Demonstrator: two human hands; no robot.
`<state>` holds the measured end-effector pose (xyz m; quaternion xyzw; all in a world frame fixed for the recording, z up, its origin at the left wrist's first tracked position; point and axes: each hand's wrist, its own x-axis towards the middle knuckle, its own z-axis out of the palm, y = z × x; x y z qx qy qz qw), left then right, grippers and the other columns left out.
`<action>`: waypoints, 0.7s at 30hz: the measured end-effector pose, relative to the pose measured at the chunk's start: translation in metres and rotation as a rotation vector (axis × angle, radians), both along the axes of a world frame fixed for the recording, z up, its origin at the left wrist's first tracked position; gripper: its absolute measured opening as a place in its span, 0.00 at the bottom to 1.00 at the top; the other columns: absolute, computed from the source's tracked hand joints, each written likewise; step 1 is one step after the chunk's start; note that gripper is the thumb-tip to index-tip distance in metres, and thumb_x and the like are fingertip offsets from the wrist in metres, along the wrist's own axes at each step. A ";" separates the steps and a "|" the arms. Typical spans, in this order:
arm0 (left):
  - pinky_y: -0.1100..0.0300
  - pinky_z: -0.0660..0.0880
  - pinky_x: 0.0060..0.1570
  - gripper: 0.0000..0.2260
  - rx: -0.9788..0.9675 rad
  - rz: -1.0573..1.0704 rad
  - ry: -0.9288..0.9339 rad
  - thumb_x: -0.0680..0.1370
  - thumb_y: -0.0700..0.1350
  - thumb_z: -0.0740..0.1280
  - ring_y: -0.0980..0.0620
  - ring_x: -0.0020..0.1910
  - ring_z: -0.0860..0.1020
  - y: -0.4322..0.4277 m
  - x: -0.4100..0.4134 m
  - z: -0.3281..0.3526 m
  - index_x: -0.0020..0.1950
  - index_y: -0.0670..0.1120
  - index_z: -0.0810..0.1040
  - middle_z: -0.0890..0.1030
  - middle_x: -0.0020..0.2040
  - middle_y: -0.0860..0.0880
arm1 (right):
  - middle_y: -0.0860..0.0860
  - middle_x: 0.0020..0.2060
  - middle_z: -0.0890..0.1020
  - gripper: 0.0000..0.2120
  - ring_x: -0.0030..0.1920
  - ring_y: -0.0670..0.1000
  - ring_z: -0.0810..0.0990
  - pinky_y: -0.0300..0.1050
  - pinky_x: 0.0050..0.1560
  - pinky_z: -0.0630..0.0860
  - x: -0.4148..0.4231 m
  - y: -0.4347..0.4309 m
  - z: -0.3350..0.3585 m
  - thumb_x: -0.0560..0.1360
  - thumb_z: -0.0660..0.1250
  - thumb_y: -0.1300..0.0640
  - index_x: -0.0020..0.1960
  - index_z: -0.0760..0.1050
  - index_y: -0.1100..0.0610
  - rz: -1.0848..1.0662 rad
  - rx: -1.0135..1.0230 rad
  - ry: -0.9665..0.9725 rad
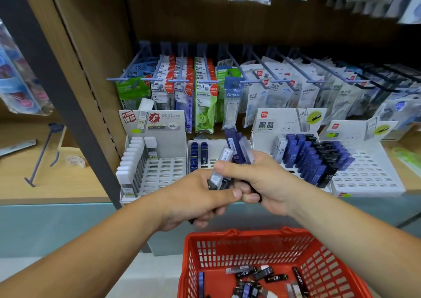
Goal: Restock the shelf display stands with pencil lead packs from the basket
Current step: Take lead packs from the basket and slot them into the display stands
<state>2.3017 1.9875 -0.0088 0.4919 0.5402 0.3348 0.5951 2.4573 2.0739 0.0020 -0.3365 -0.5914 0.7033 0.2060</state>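
Note:
My right hand (262, 179) grips a bunch of pencil lead packs (238, 146), blue and clear ones fanned upward. My left hand (200, 197) meets it from below and pinches a clear pack (222, 165) from that bunch, with dark packs under its fingers. Both hands hover in front of the middle display stand (215, 147), which holds two rows of dark blue packs. The left stand (159, 161) has white-capped packs along its left side. The right stand (262, 138) holds several blue and black HB packs. A red basket (250, 247) sits below with several loose packs (257, 275) on its bottom.
A fourth white stand (369, 170) at the far right shows bare slots. Hooks with hanging correction tape packets (205, 97) fill the back of the shelf. A dark upright post (68, 106) divides off the left bay, where a loose hook (43, 154) lies.

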 end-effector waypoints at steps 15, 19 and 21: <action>0.61 0.64 0.31 0.10 0.102 0.073 -0.204 0.83 0.43 0.67 0.52 0.33 0.72 -0.006 -0.014 -0.005 0.64 0.42 0.79 0.84 0.51 0.38 | 0.60 0.36 0.78 0.07 0.27 0.50 0.64 0.42 0.25 0.58 0.000 0.012 -0.007 0.81 0.68 0.59 0.52 0.74 0.64 -0.241 -0.135 0.188; 0.60 0.64 0.28 0.08 0.055 0.082 -0.161 0.84 0.50 0.66 0.50 0.33 0.73 -0.007 -0.016 -0.003 0.59 0.51 0.83 0.85 0.54 0.40 | 0.61 0.43 0.83 0.06 0.28 0.49 0.66 0.42 0.25 0.58 -0.001 0.011 -0.006 0.81 0.67 0.60 0.48 0.72 0.61 -0.274 -0.114 0.193; 0.62 0.62 0.26 0.08 0.035 0.109 -0.122 0.84 0.48 0.66 0.51 0.31 0.72 -0.006 -0.015 -0.002 0.59 0.49 0.81 0.85 0.50 0.42 | 0.61 0.44 0.83 0.06 0.25 0.50 0.65 0.43 0.25 0.58 -0.001 0.011 -0.006 0.81 0.66 0.60 0.50 0.71 0.61 -0.273 -0.107 0.170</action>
